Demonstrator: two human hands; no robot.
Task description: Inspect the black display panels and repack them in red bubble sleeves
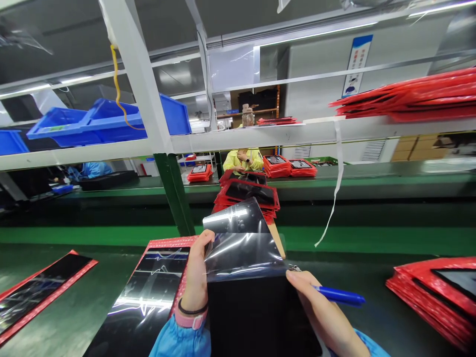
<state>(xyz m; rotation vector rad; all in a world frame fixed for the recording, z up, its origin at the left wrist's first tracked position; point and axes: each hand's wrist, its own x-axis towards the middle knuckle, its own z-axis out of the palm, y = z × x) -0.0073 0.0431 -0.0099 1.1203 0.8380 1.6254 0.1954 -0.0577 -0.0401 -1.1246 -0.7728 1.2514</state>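
A black screen panel (pixel 256 317) is tilted up in front of me, with a glossy clear film (pixel 245 250) over its upper part. My left hand (pixel 201 253) is closed with the thumb on the film's left edge. My right hand (pixel 310 292) grips the panel's right edge near the film's lower corner. A blue pen (pixel 344 296) sticks out to the right from behind its fingers. Beyond the film shows another glossy dark sheet (pixel 241 215); whether it is part of the film I cannot tell.
Glossy dark panels on red bubble wrap (pixel 188 242) lie at left. Red-wrapped stacks (pixel 412 292) stand at right and ahead (pixel 273 198). Above runs a white shelf rail (pixel 260 139) with blue bins (pixel 92 116), a post (pixel 173 193) and a hanging white strip (pixel 336 188). A person in yellow (pixel 253 157) sits beyond.
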